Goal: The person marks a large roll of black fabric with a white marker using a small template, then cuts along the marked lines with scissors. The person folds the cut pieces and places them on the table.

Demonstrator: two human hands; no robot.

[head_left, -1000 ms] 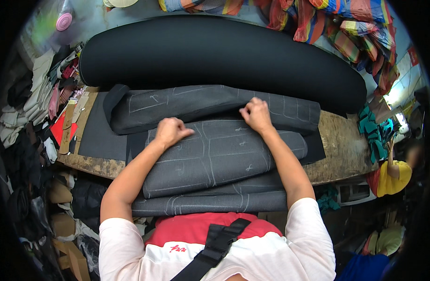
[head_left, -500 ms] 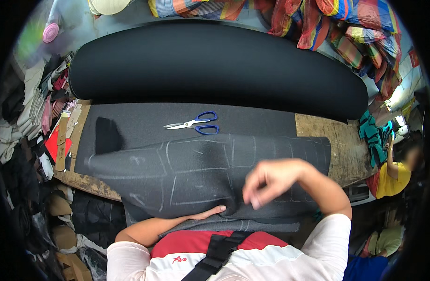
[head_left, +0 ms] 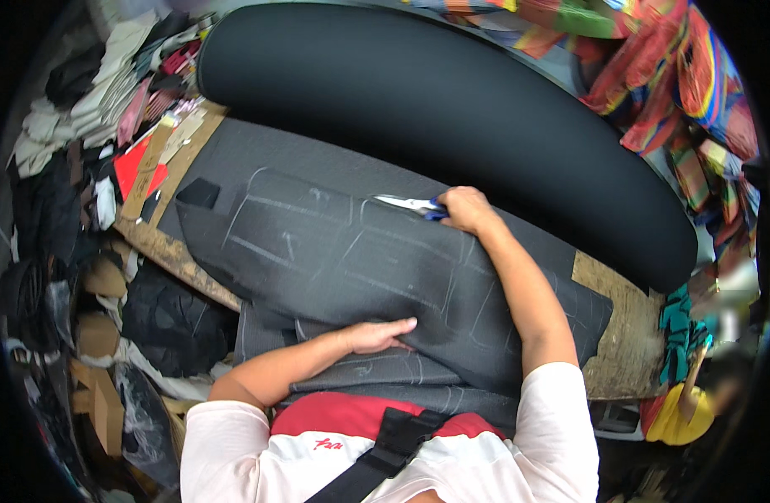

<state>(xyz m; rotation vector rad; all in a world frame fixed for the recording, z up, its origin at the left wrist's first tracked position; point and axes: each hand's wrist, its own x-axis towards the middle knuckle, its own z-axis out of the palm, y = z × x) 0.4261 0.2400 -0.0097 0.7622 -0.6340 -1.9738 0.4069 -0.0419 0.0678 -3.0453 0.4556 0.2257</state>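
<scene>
From the head view, a long, fat roll of black foam-like material [head_left: 452, 109] lay across the far side of the worn wooden bench [head_left: 621, 335], close behind the working area and walling it off from the bright striped cloths in red, orange, yellow and blue [head_left: 695, 92] that hung beyond. At the left end of the bench sat a heap of scraps: flat red card pieces [head_left: 133, 163], tan cardboard strips [head_left: 171, 142] and pale folded fabric offcuts [head_left: 108, 84], with dark bags and brown card bundles [head_left: 95, 335] piled lower down at the left. A small black square patch [head_left: 199, 193] lay on the grey underlayer near that end. At the right edge hung teal fabric strips [head_left: 676, 331] above a yellow rounded object [head_left: 674, 415]. The dark grey fabric panel marked with pale chalk lines [head_left: 334, 251] lay spread over the middle of the bench, on top of further grey layers, its near edge drooping toward the person; the chalk formed boxy outlines and long seams. The right hand [head_left: 467, 210] was closed around the blue handles of a pair of steel scissors [head_left: 406, 204], whose blades pointed left along the panel's far edge. The left hand [head_left: 376, 335] rested flat, fingers together, pressing on the panel's near part.
</scene>
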